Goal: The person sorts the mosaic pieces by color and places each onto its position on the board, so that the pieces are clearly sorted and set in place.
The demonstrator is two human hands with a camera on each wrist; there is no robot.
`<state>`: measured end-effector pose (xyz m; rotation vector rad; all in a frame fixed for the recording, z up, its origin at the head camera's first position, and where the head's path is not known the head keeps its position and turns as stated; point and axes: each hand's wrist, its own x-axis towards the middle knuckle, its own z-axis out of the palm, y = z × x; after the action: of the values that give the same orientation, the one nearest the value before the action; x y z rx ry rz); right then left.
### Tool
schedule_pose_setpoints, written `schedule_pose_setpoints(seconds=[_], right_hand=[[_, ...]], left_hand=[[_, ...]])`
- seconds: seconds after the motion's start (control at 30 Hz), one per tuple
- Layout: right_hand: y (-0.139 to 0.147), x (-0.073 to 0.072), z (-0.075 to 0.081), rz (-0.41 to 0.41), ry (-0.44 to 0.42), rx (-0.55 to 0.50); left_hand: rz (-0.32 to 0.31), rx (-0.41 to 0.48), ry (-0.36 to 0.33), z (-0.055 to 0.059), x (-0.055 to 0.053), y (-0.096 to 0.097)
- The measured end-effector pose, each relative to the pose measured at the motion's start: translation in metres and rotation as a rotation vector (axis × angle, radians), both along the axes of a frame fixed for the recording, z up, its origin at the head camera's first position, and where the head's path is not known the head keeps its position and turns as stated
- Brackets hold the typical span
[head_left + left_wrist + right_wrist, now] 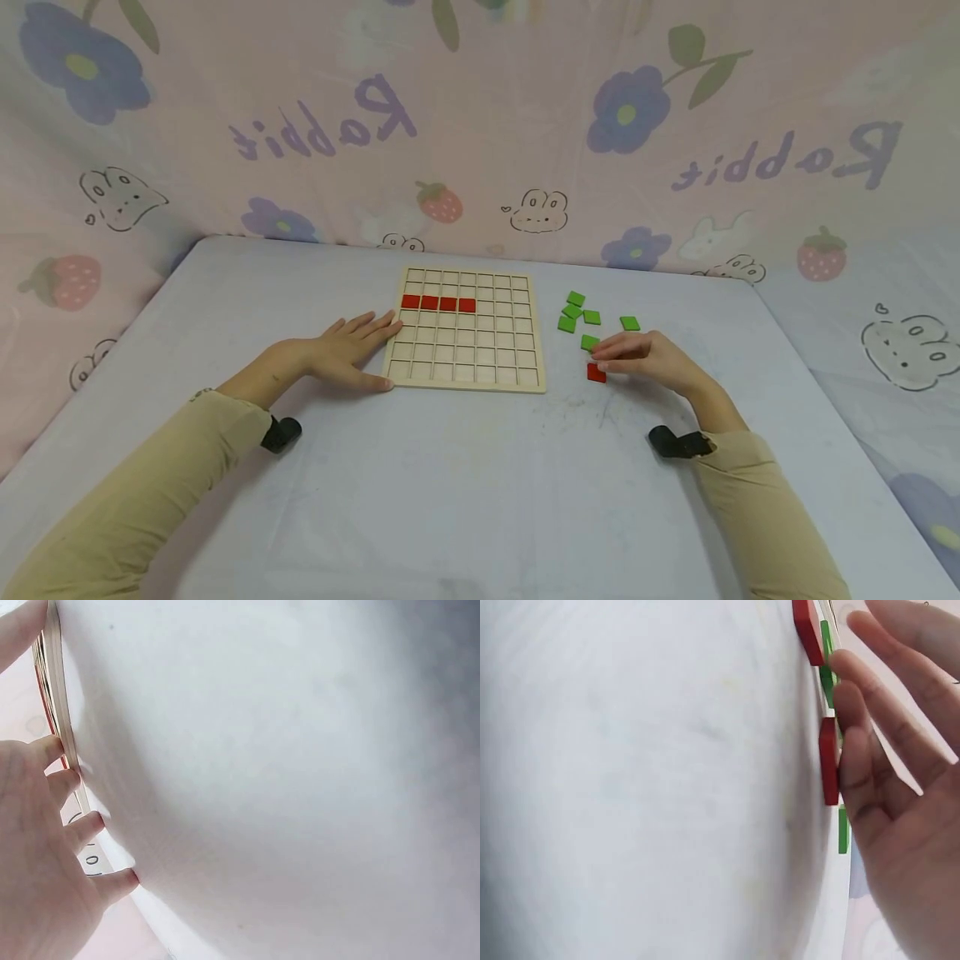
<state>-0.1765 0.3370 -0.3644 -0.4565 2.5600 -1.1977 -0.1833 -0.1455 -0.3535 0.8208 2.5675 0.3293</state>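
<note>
My left hand (341, 348) lies with fingers spread along the left edge of a wooden grid board (465, 388); fingers and thumb touch that edge. Several red square tiles (430, 302) sit in a row of cells on the board. To the right of the board, my right hand (652, 358) is low over the table, fingers bent and thumb close to the index finger. A loose red tile (596, 373) lies by its fingertips. The right wrist view shows another red tile (829, 761) beside the thumb, largely hidden by the hand from above; no grip on it shows.
Several green square tiles (592, 317) lie loose between the board and the right hand, and one green tile (630, 323) lies apart beyond the hand. A white cloth (465, 483) covers the table. A patterned curtain (465, 125) hangs behind it.
</note>
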Motion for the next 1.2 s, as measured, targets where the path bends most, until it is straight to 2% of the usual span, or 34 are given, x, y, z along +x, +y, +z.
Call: schedule_pose_setpoints(seconds=[0.23,0.4,0.73,0.93,1.2], right_hand=[[0.0027,0.001,-0.0014,0.056,-0.012,0.016],[0.0026,0.0024,-0.0022,0.088,0.019,0.04],[0.0031,0.0026,-0.0051,0.098,0.059,0.093],[0.0023,0.0024,-0.0033,0.102,0.066,0.133],[0.0012,0.0032,-0.0037,0.121,0.065,0.109]], left_hand=[[-0.002,-0.009,0.005,-0.0002,-0.0003,0.0002],[-0.004,0.003,-0.006,0.0007,0.0002,0.0002],[-0.008,0.019,-0.008,0.0001,-0.0003,0.0],[-0.007,-0.004,-0.003,-0.0023,-0.0015,-0.0009],[-0.001,0.005,-0.015,0.0014,0.001,0.0008]])
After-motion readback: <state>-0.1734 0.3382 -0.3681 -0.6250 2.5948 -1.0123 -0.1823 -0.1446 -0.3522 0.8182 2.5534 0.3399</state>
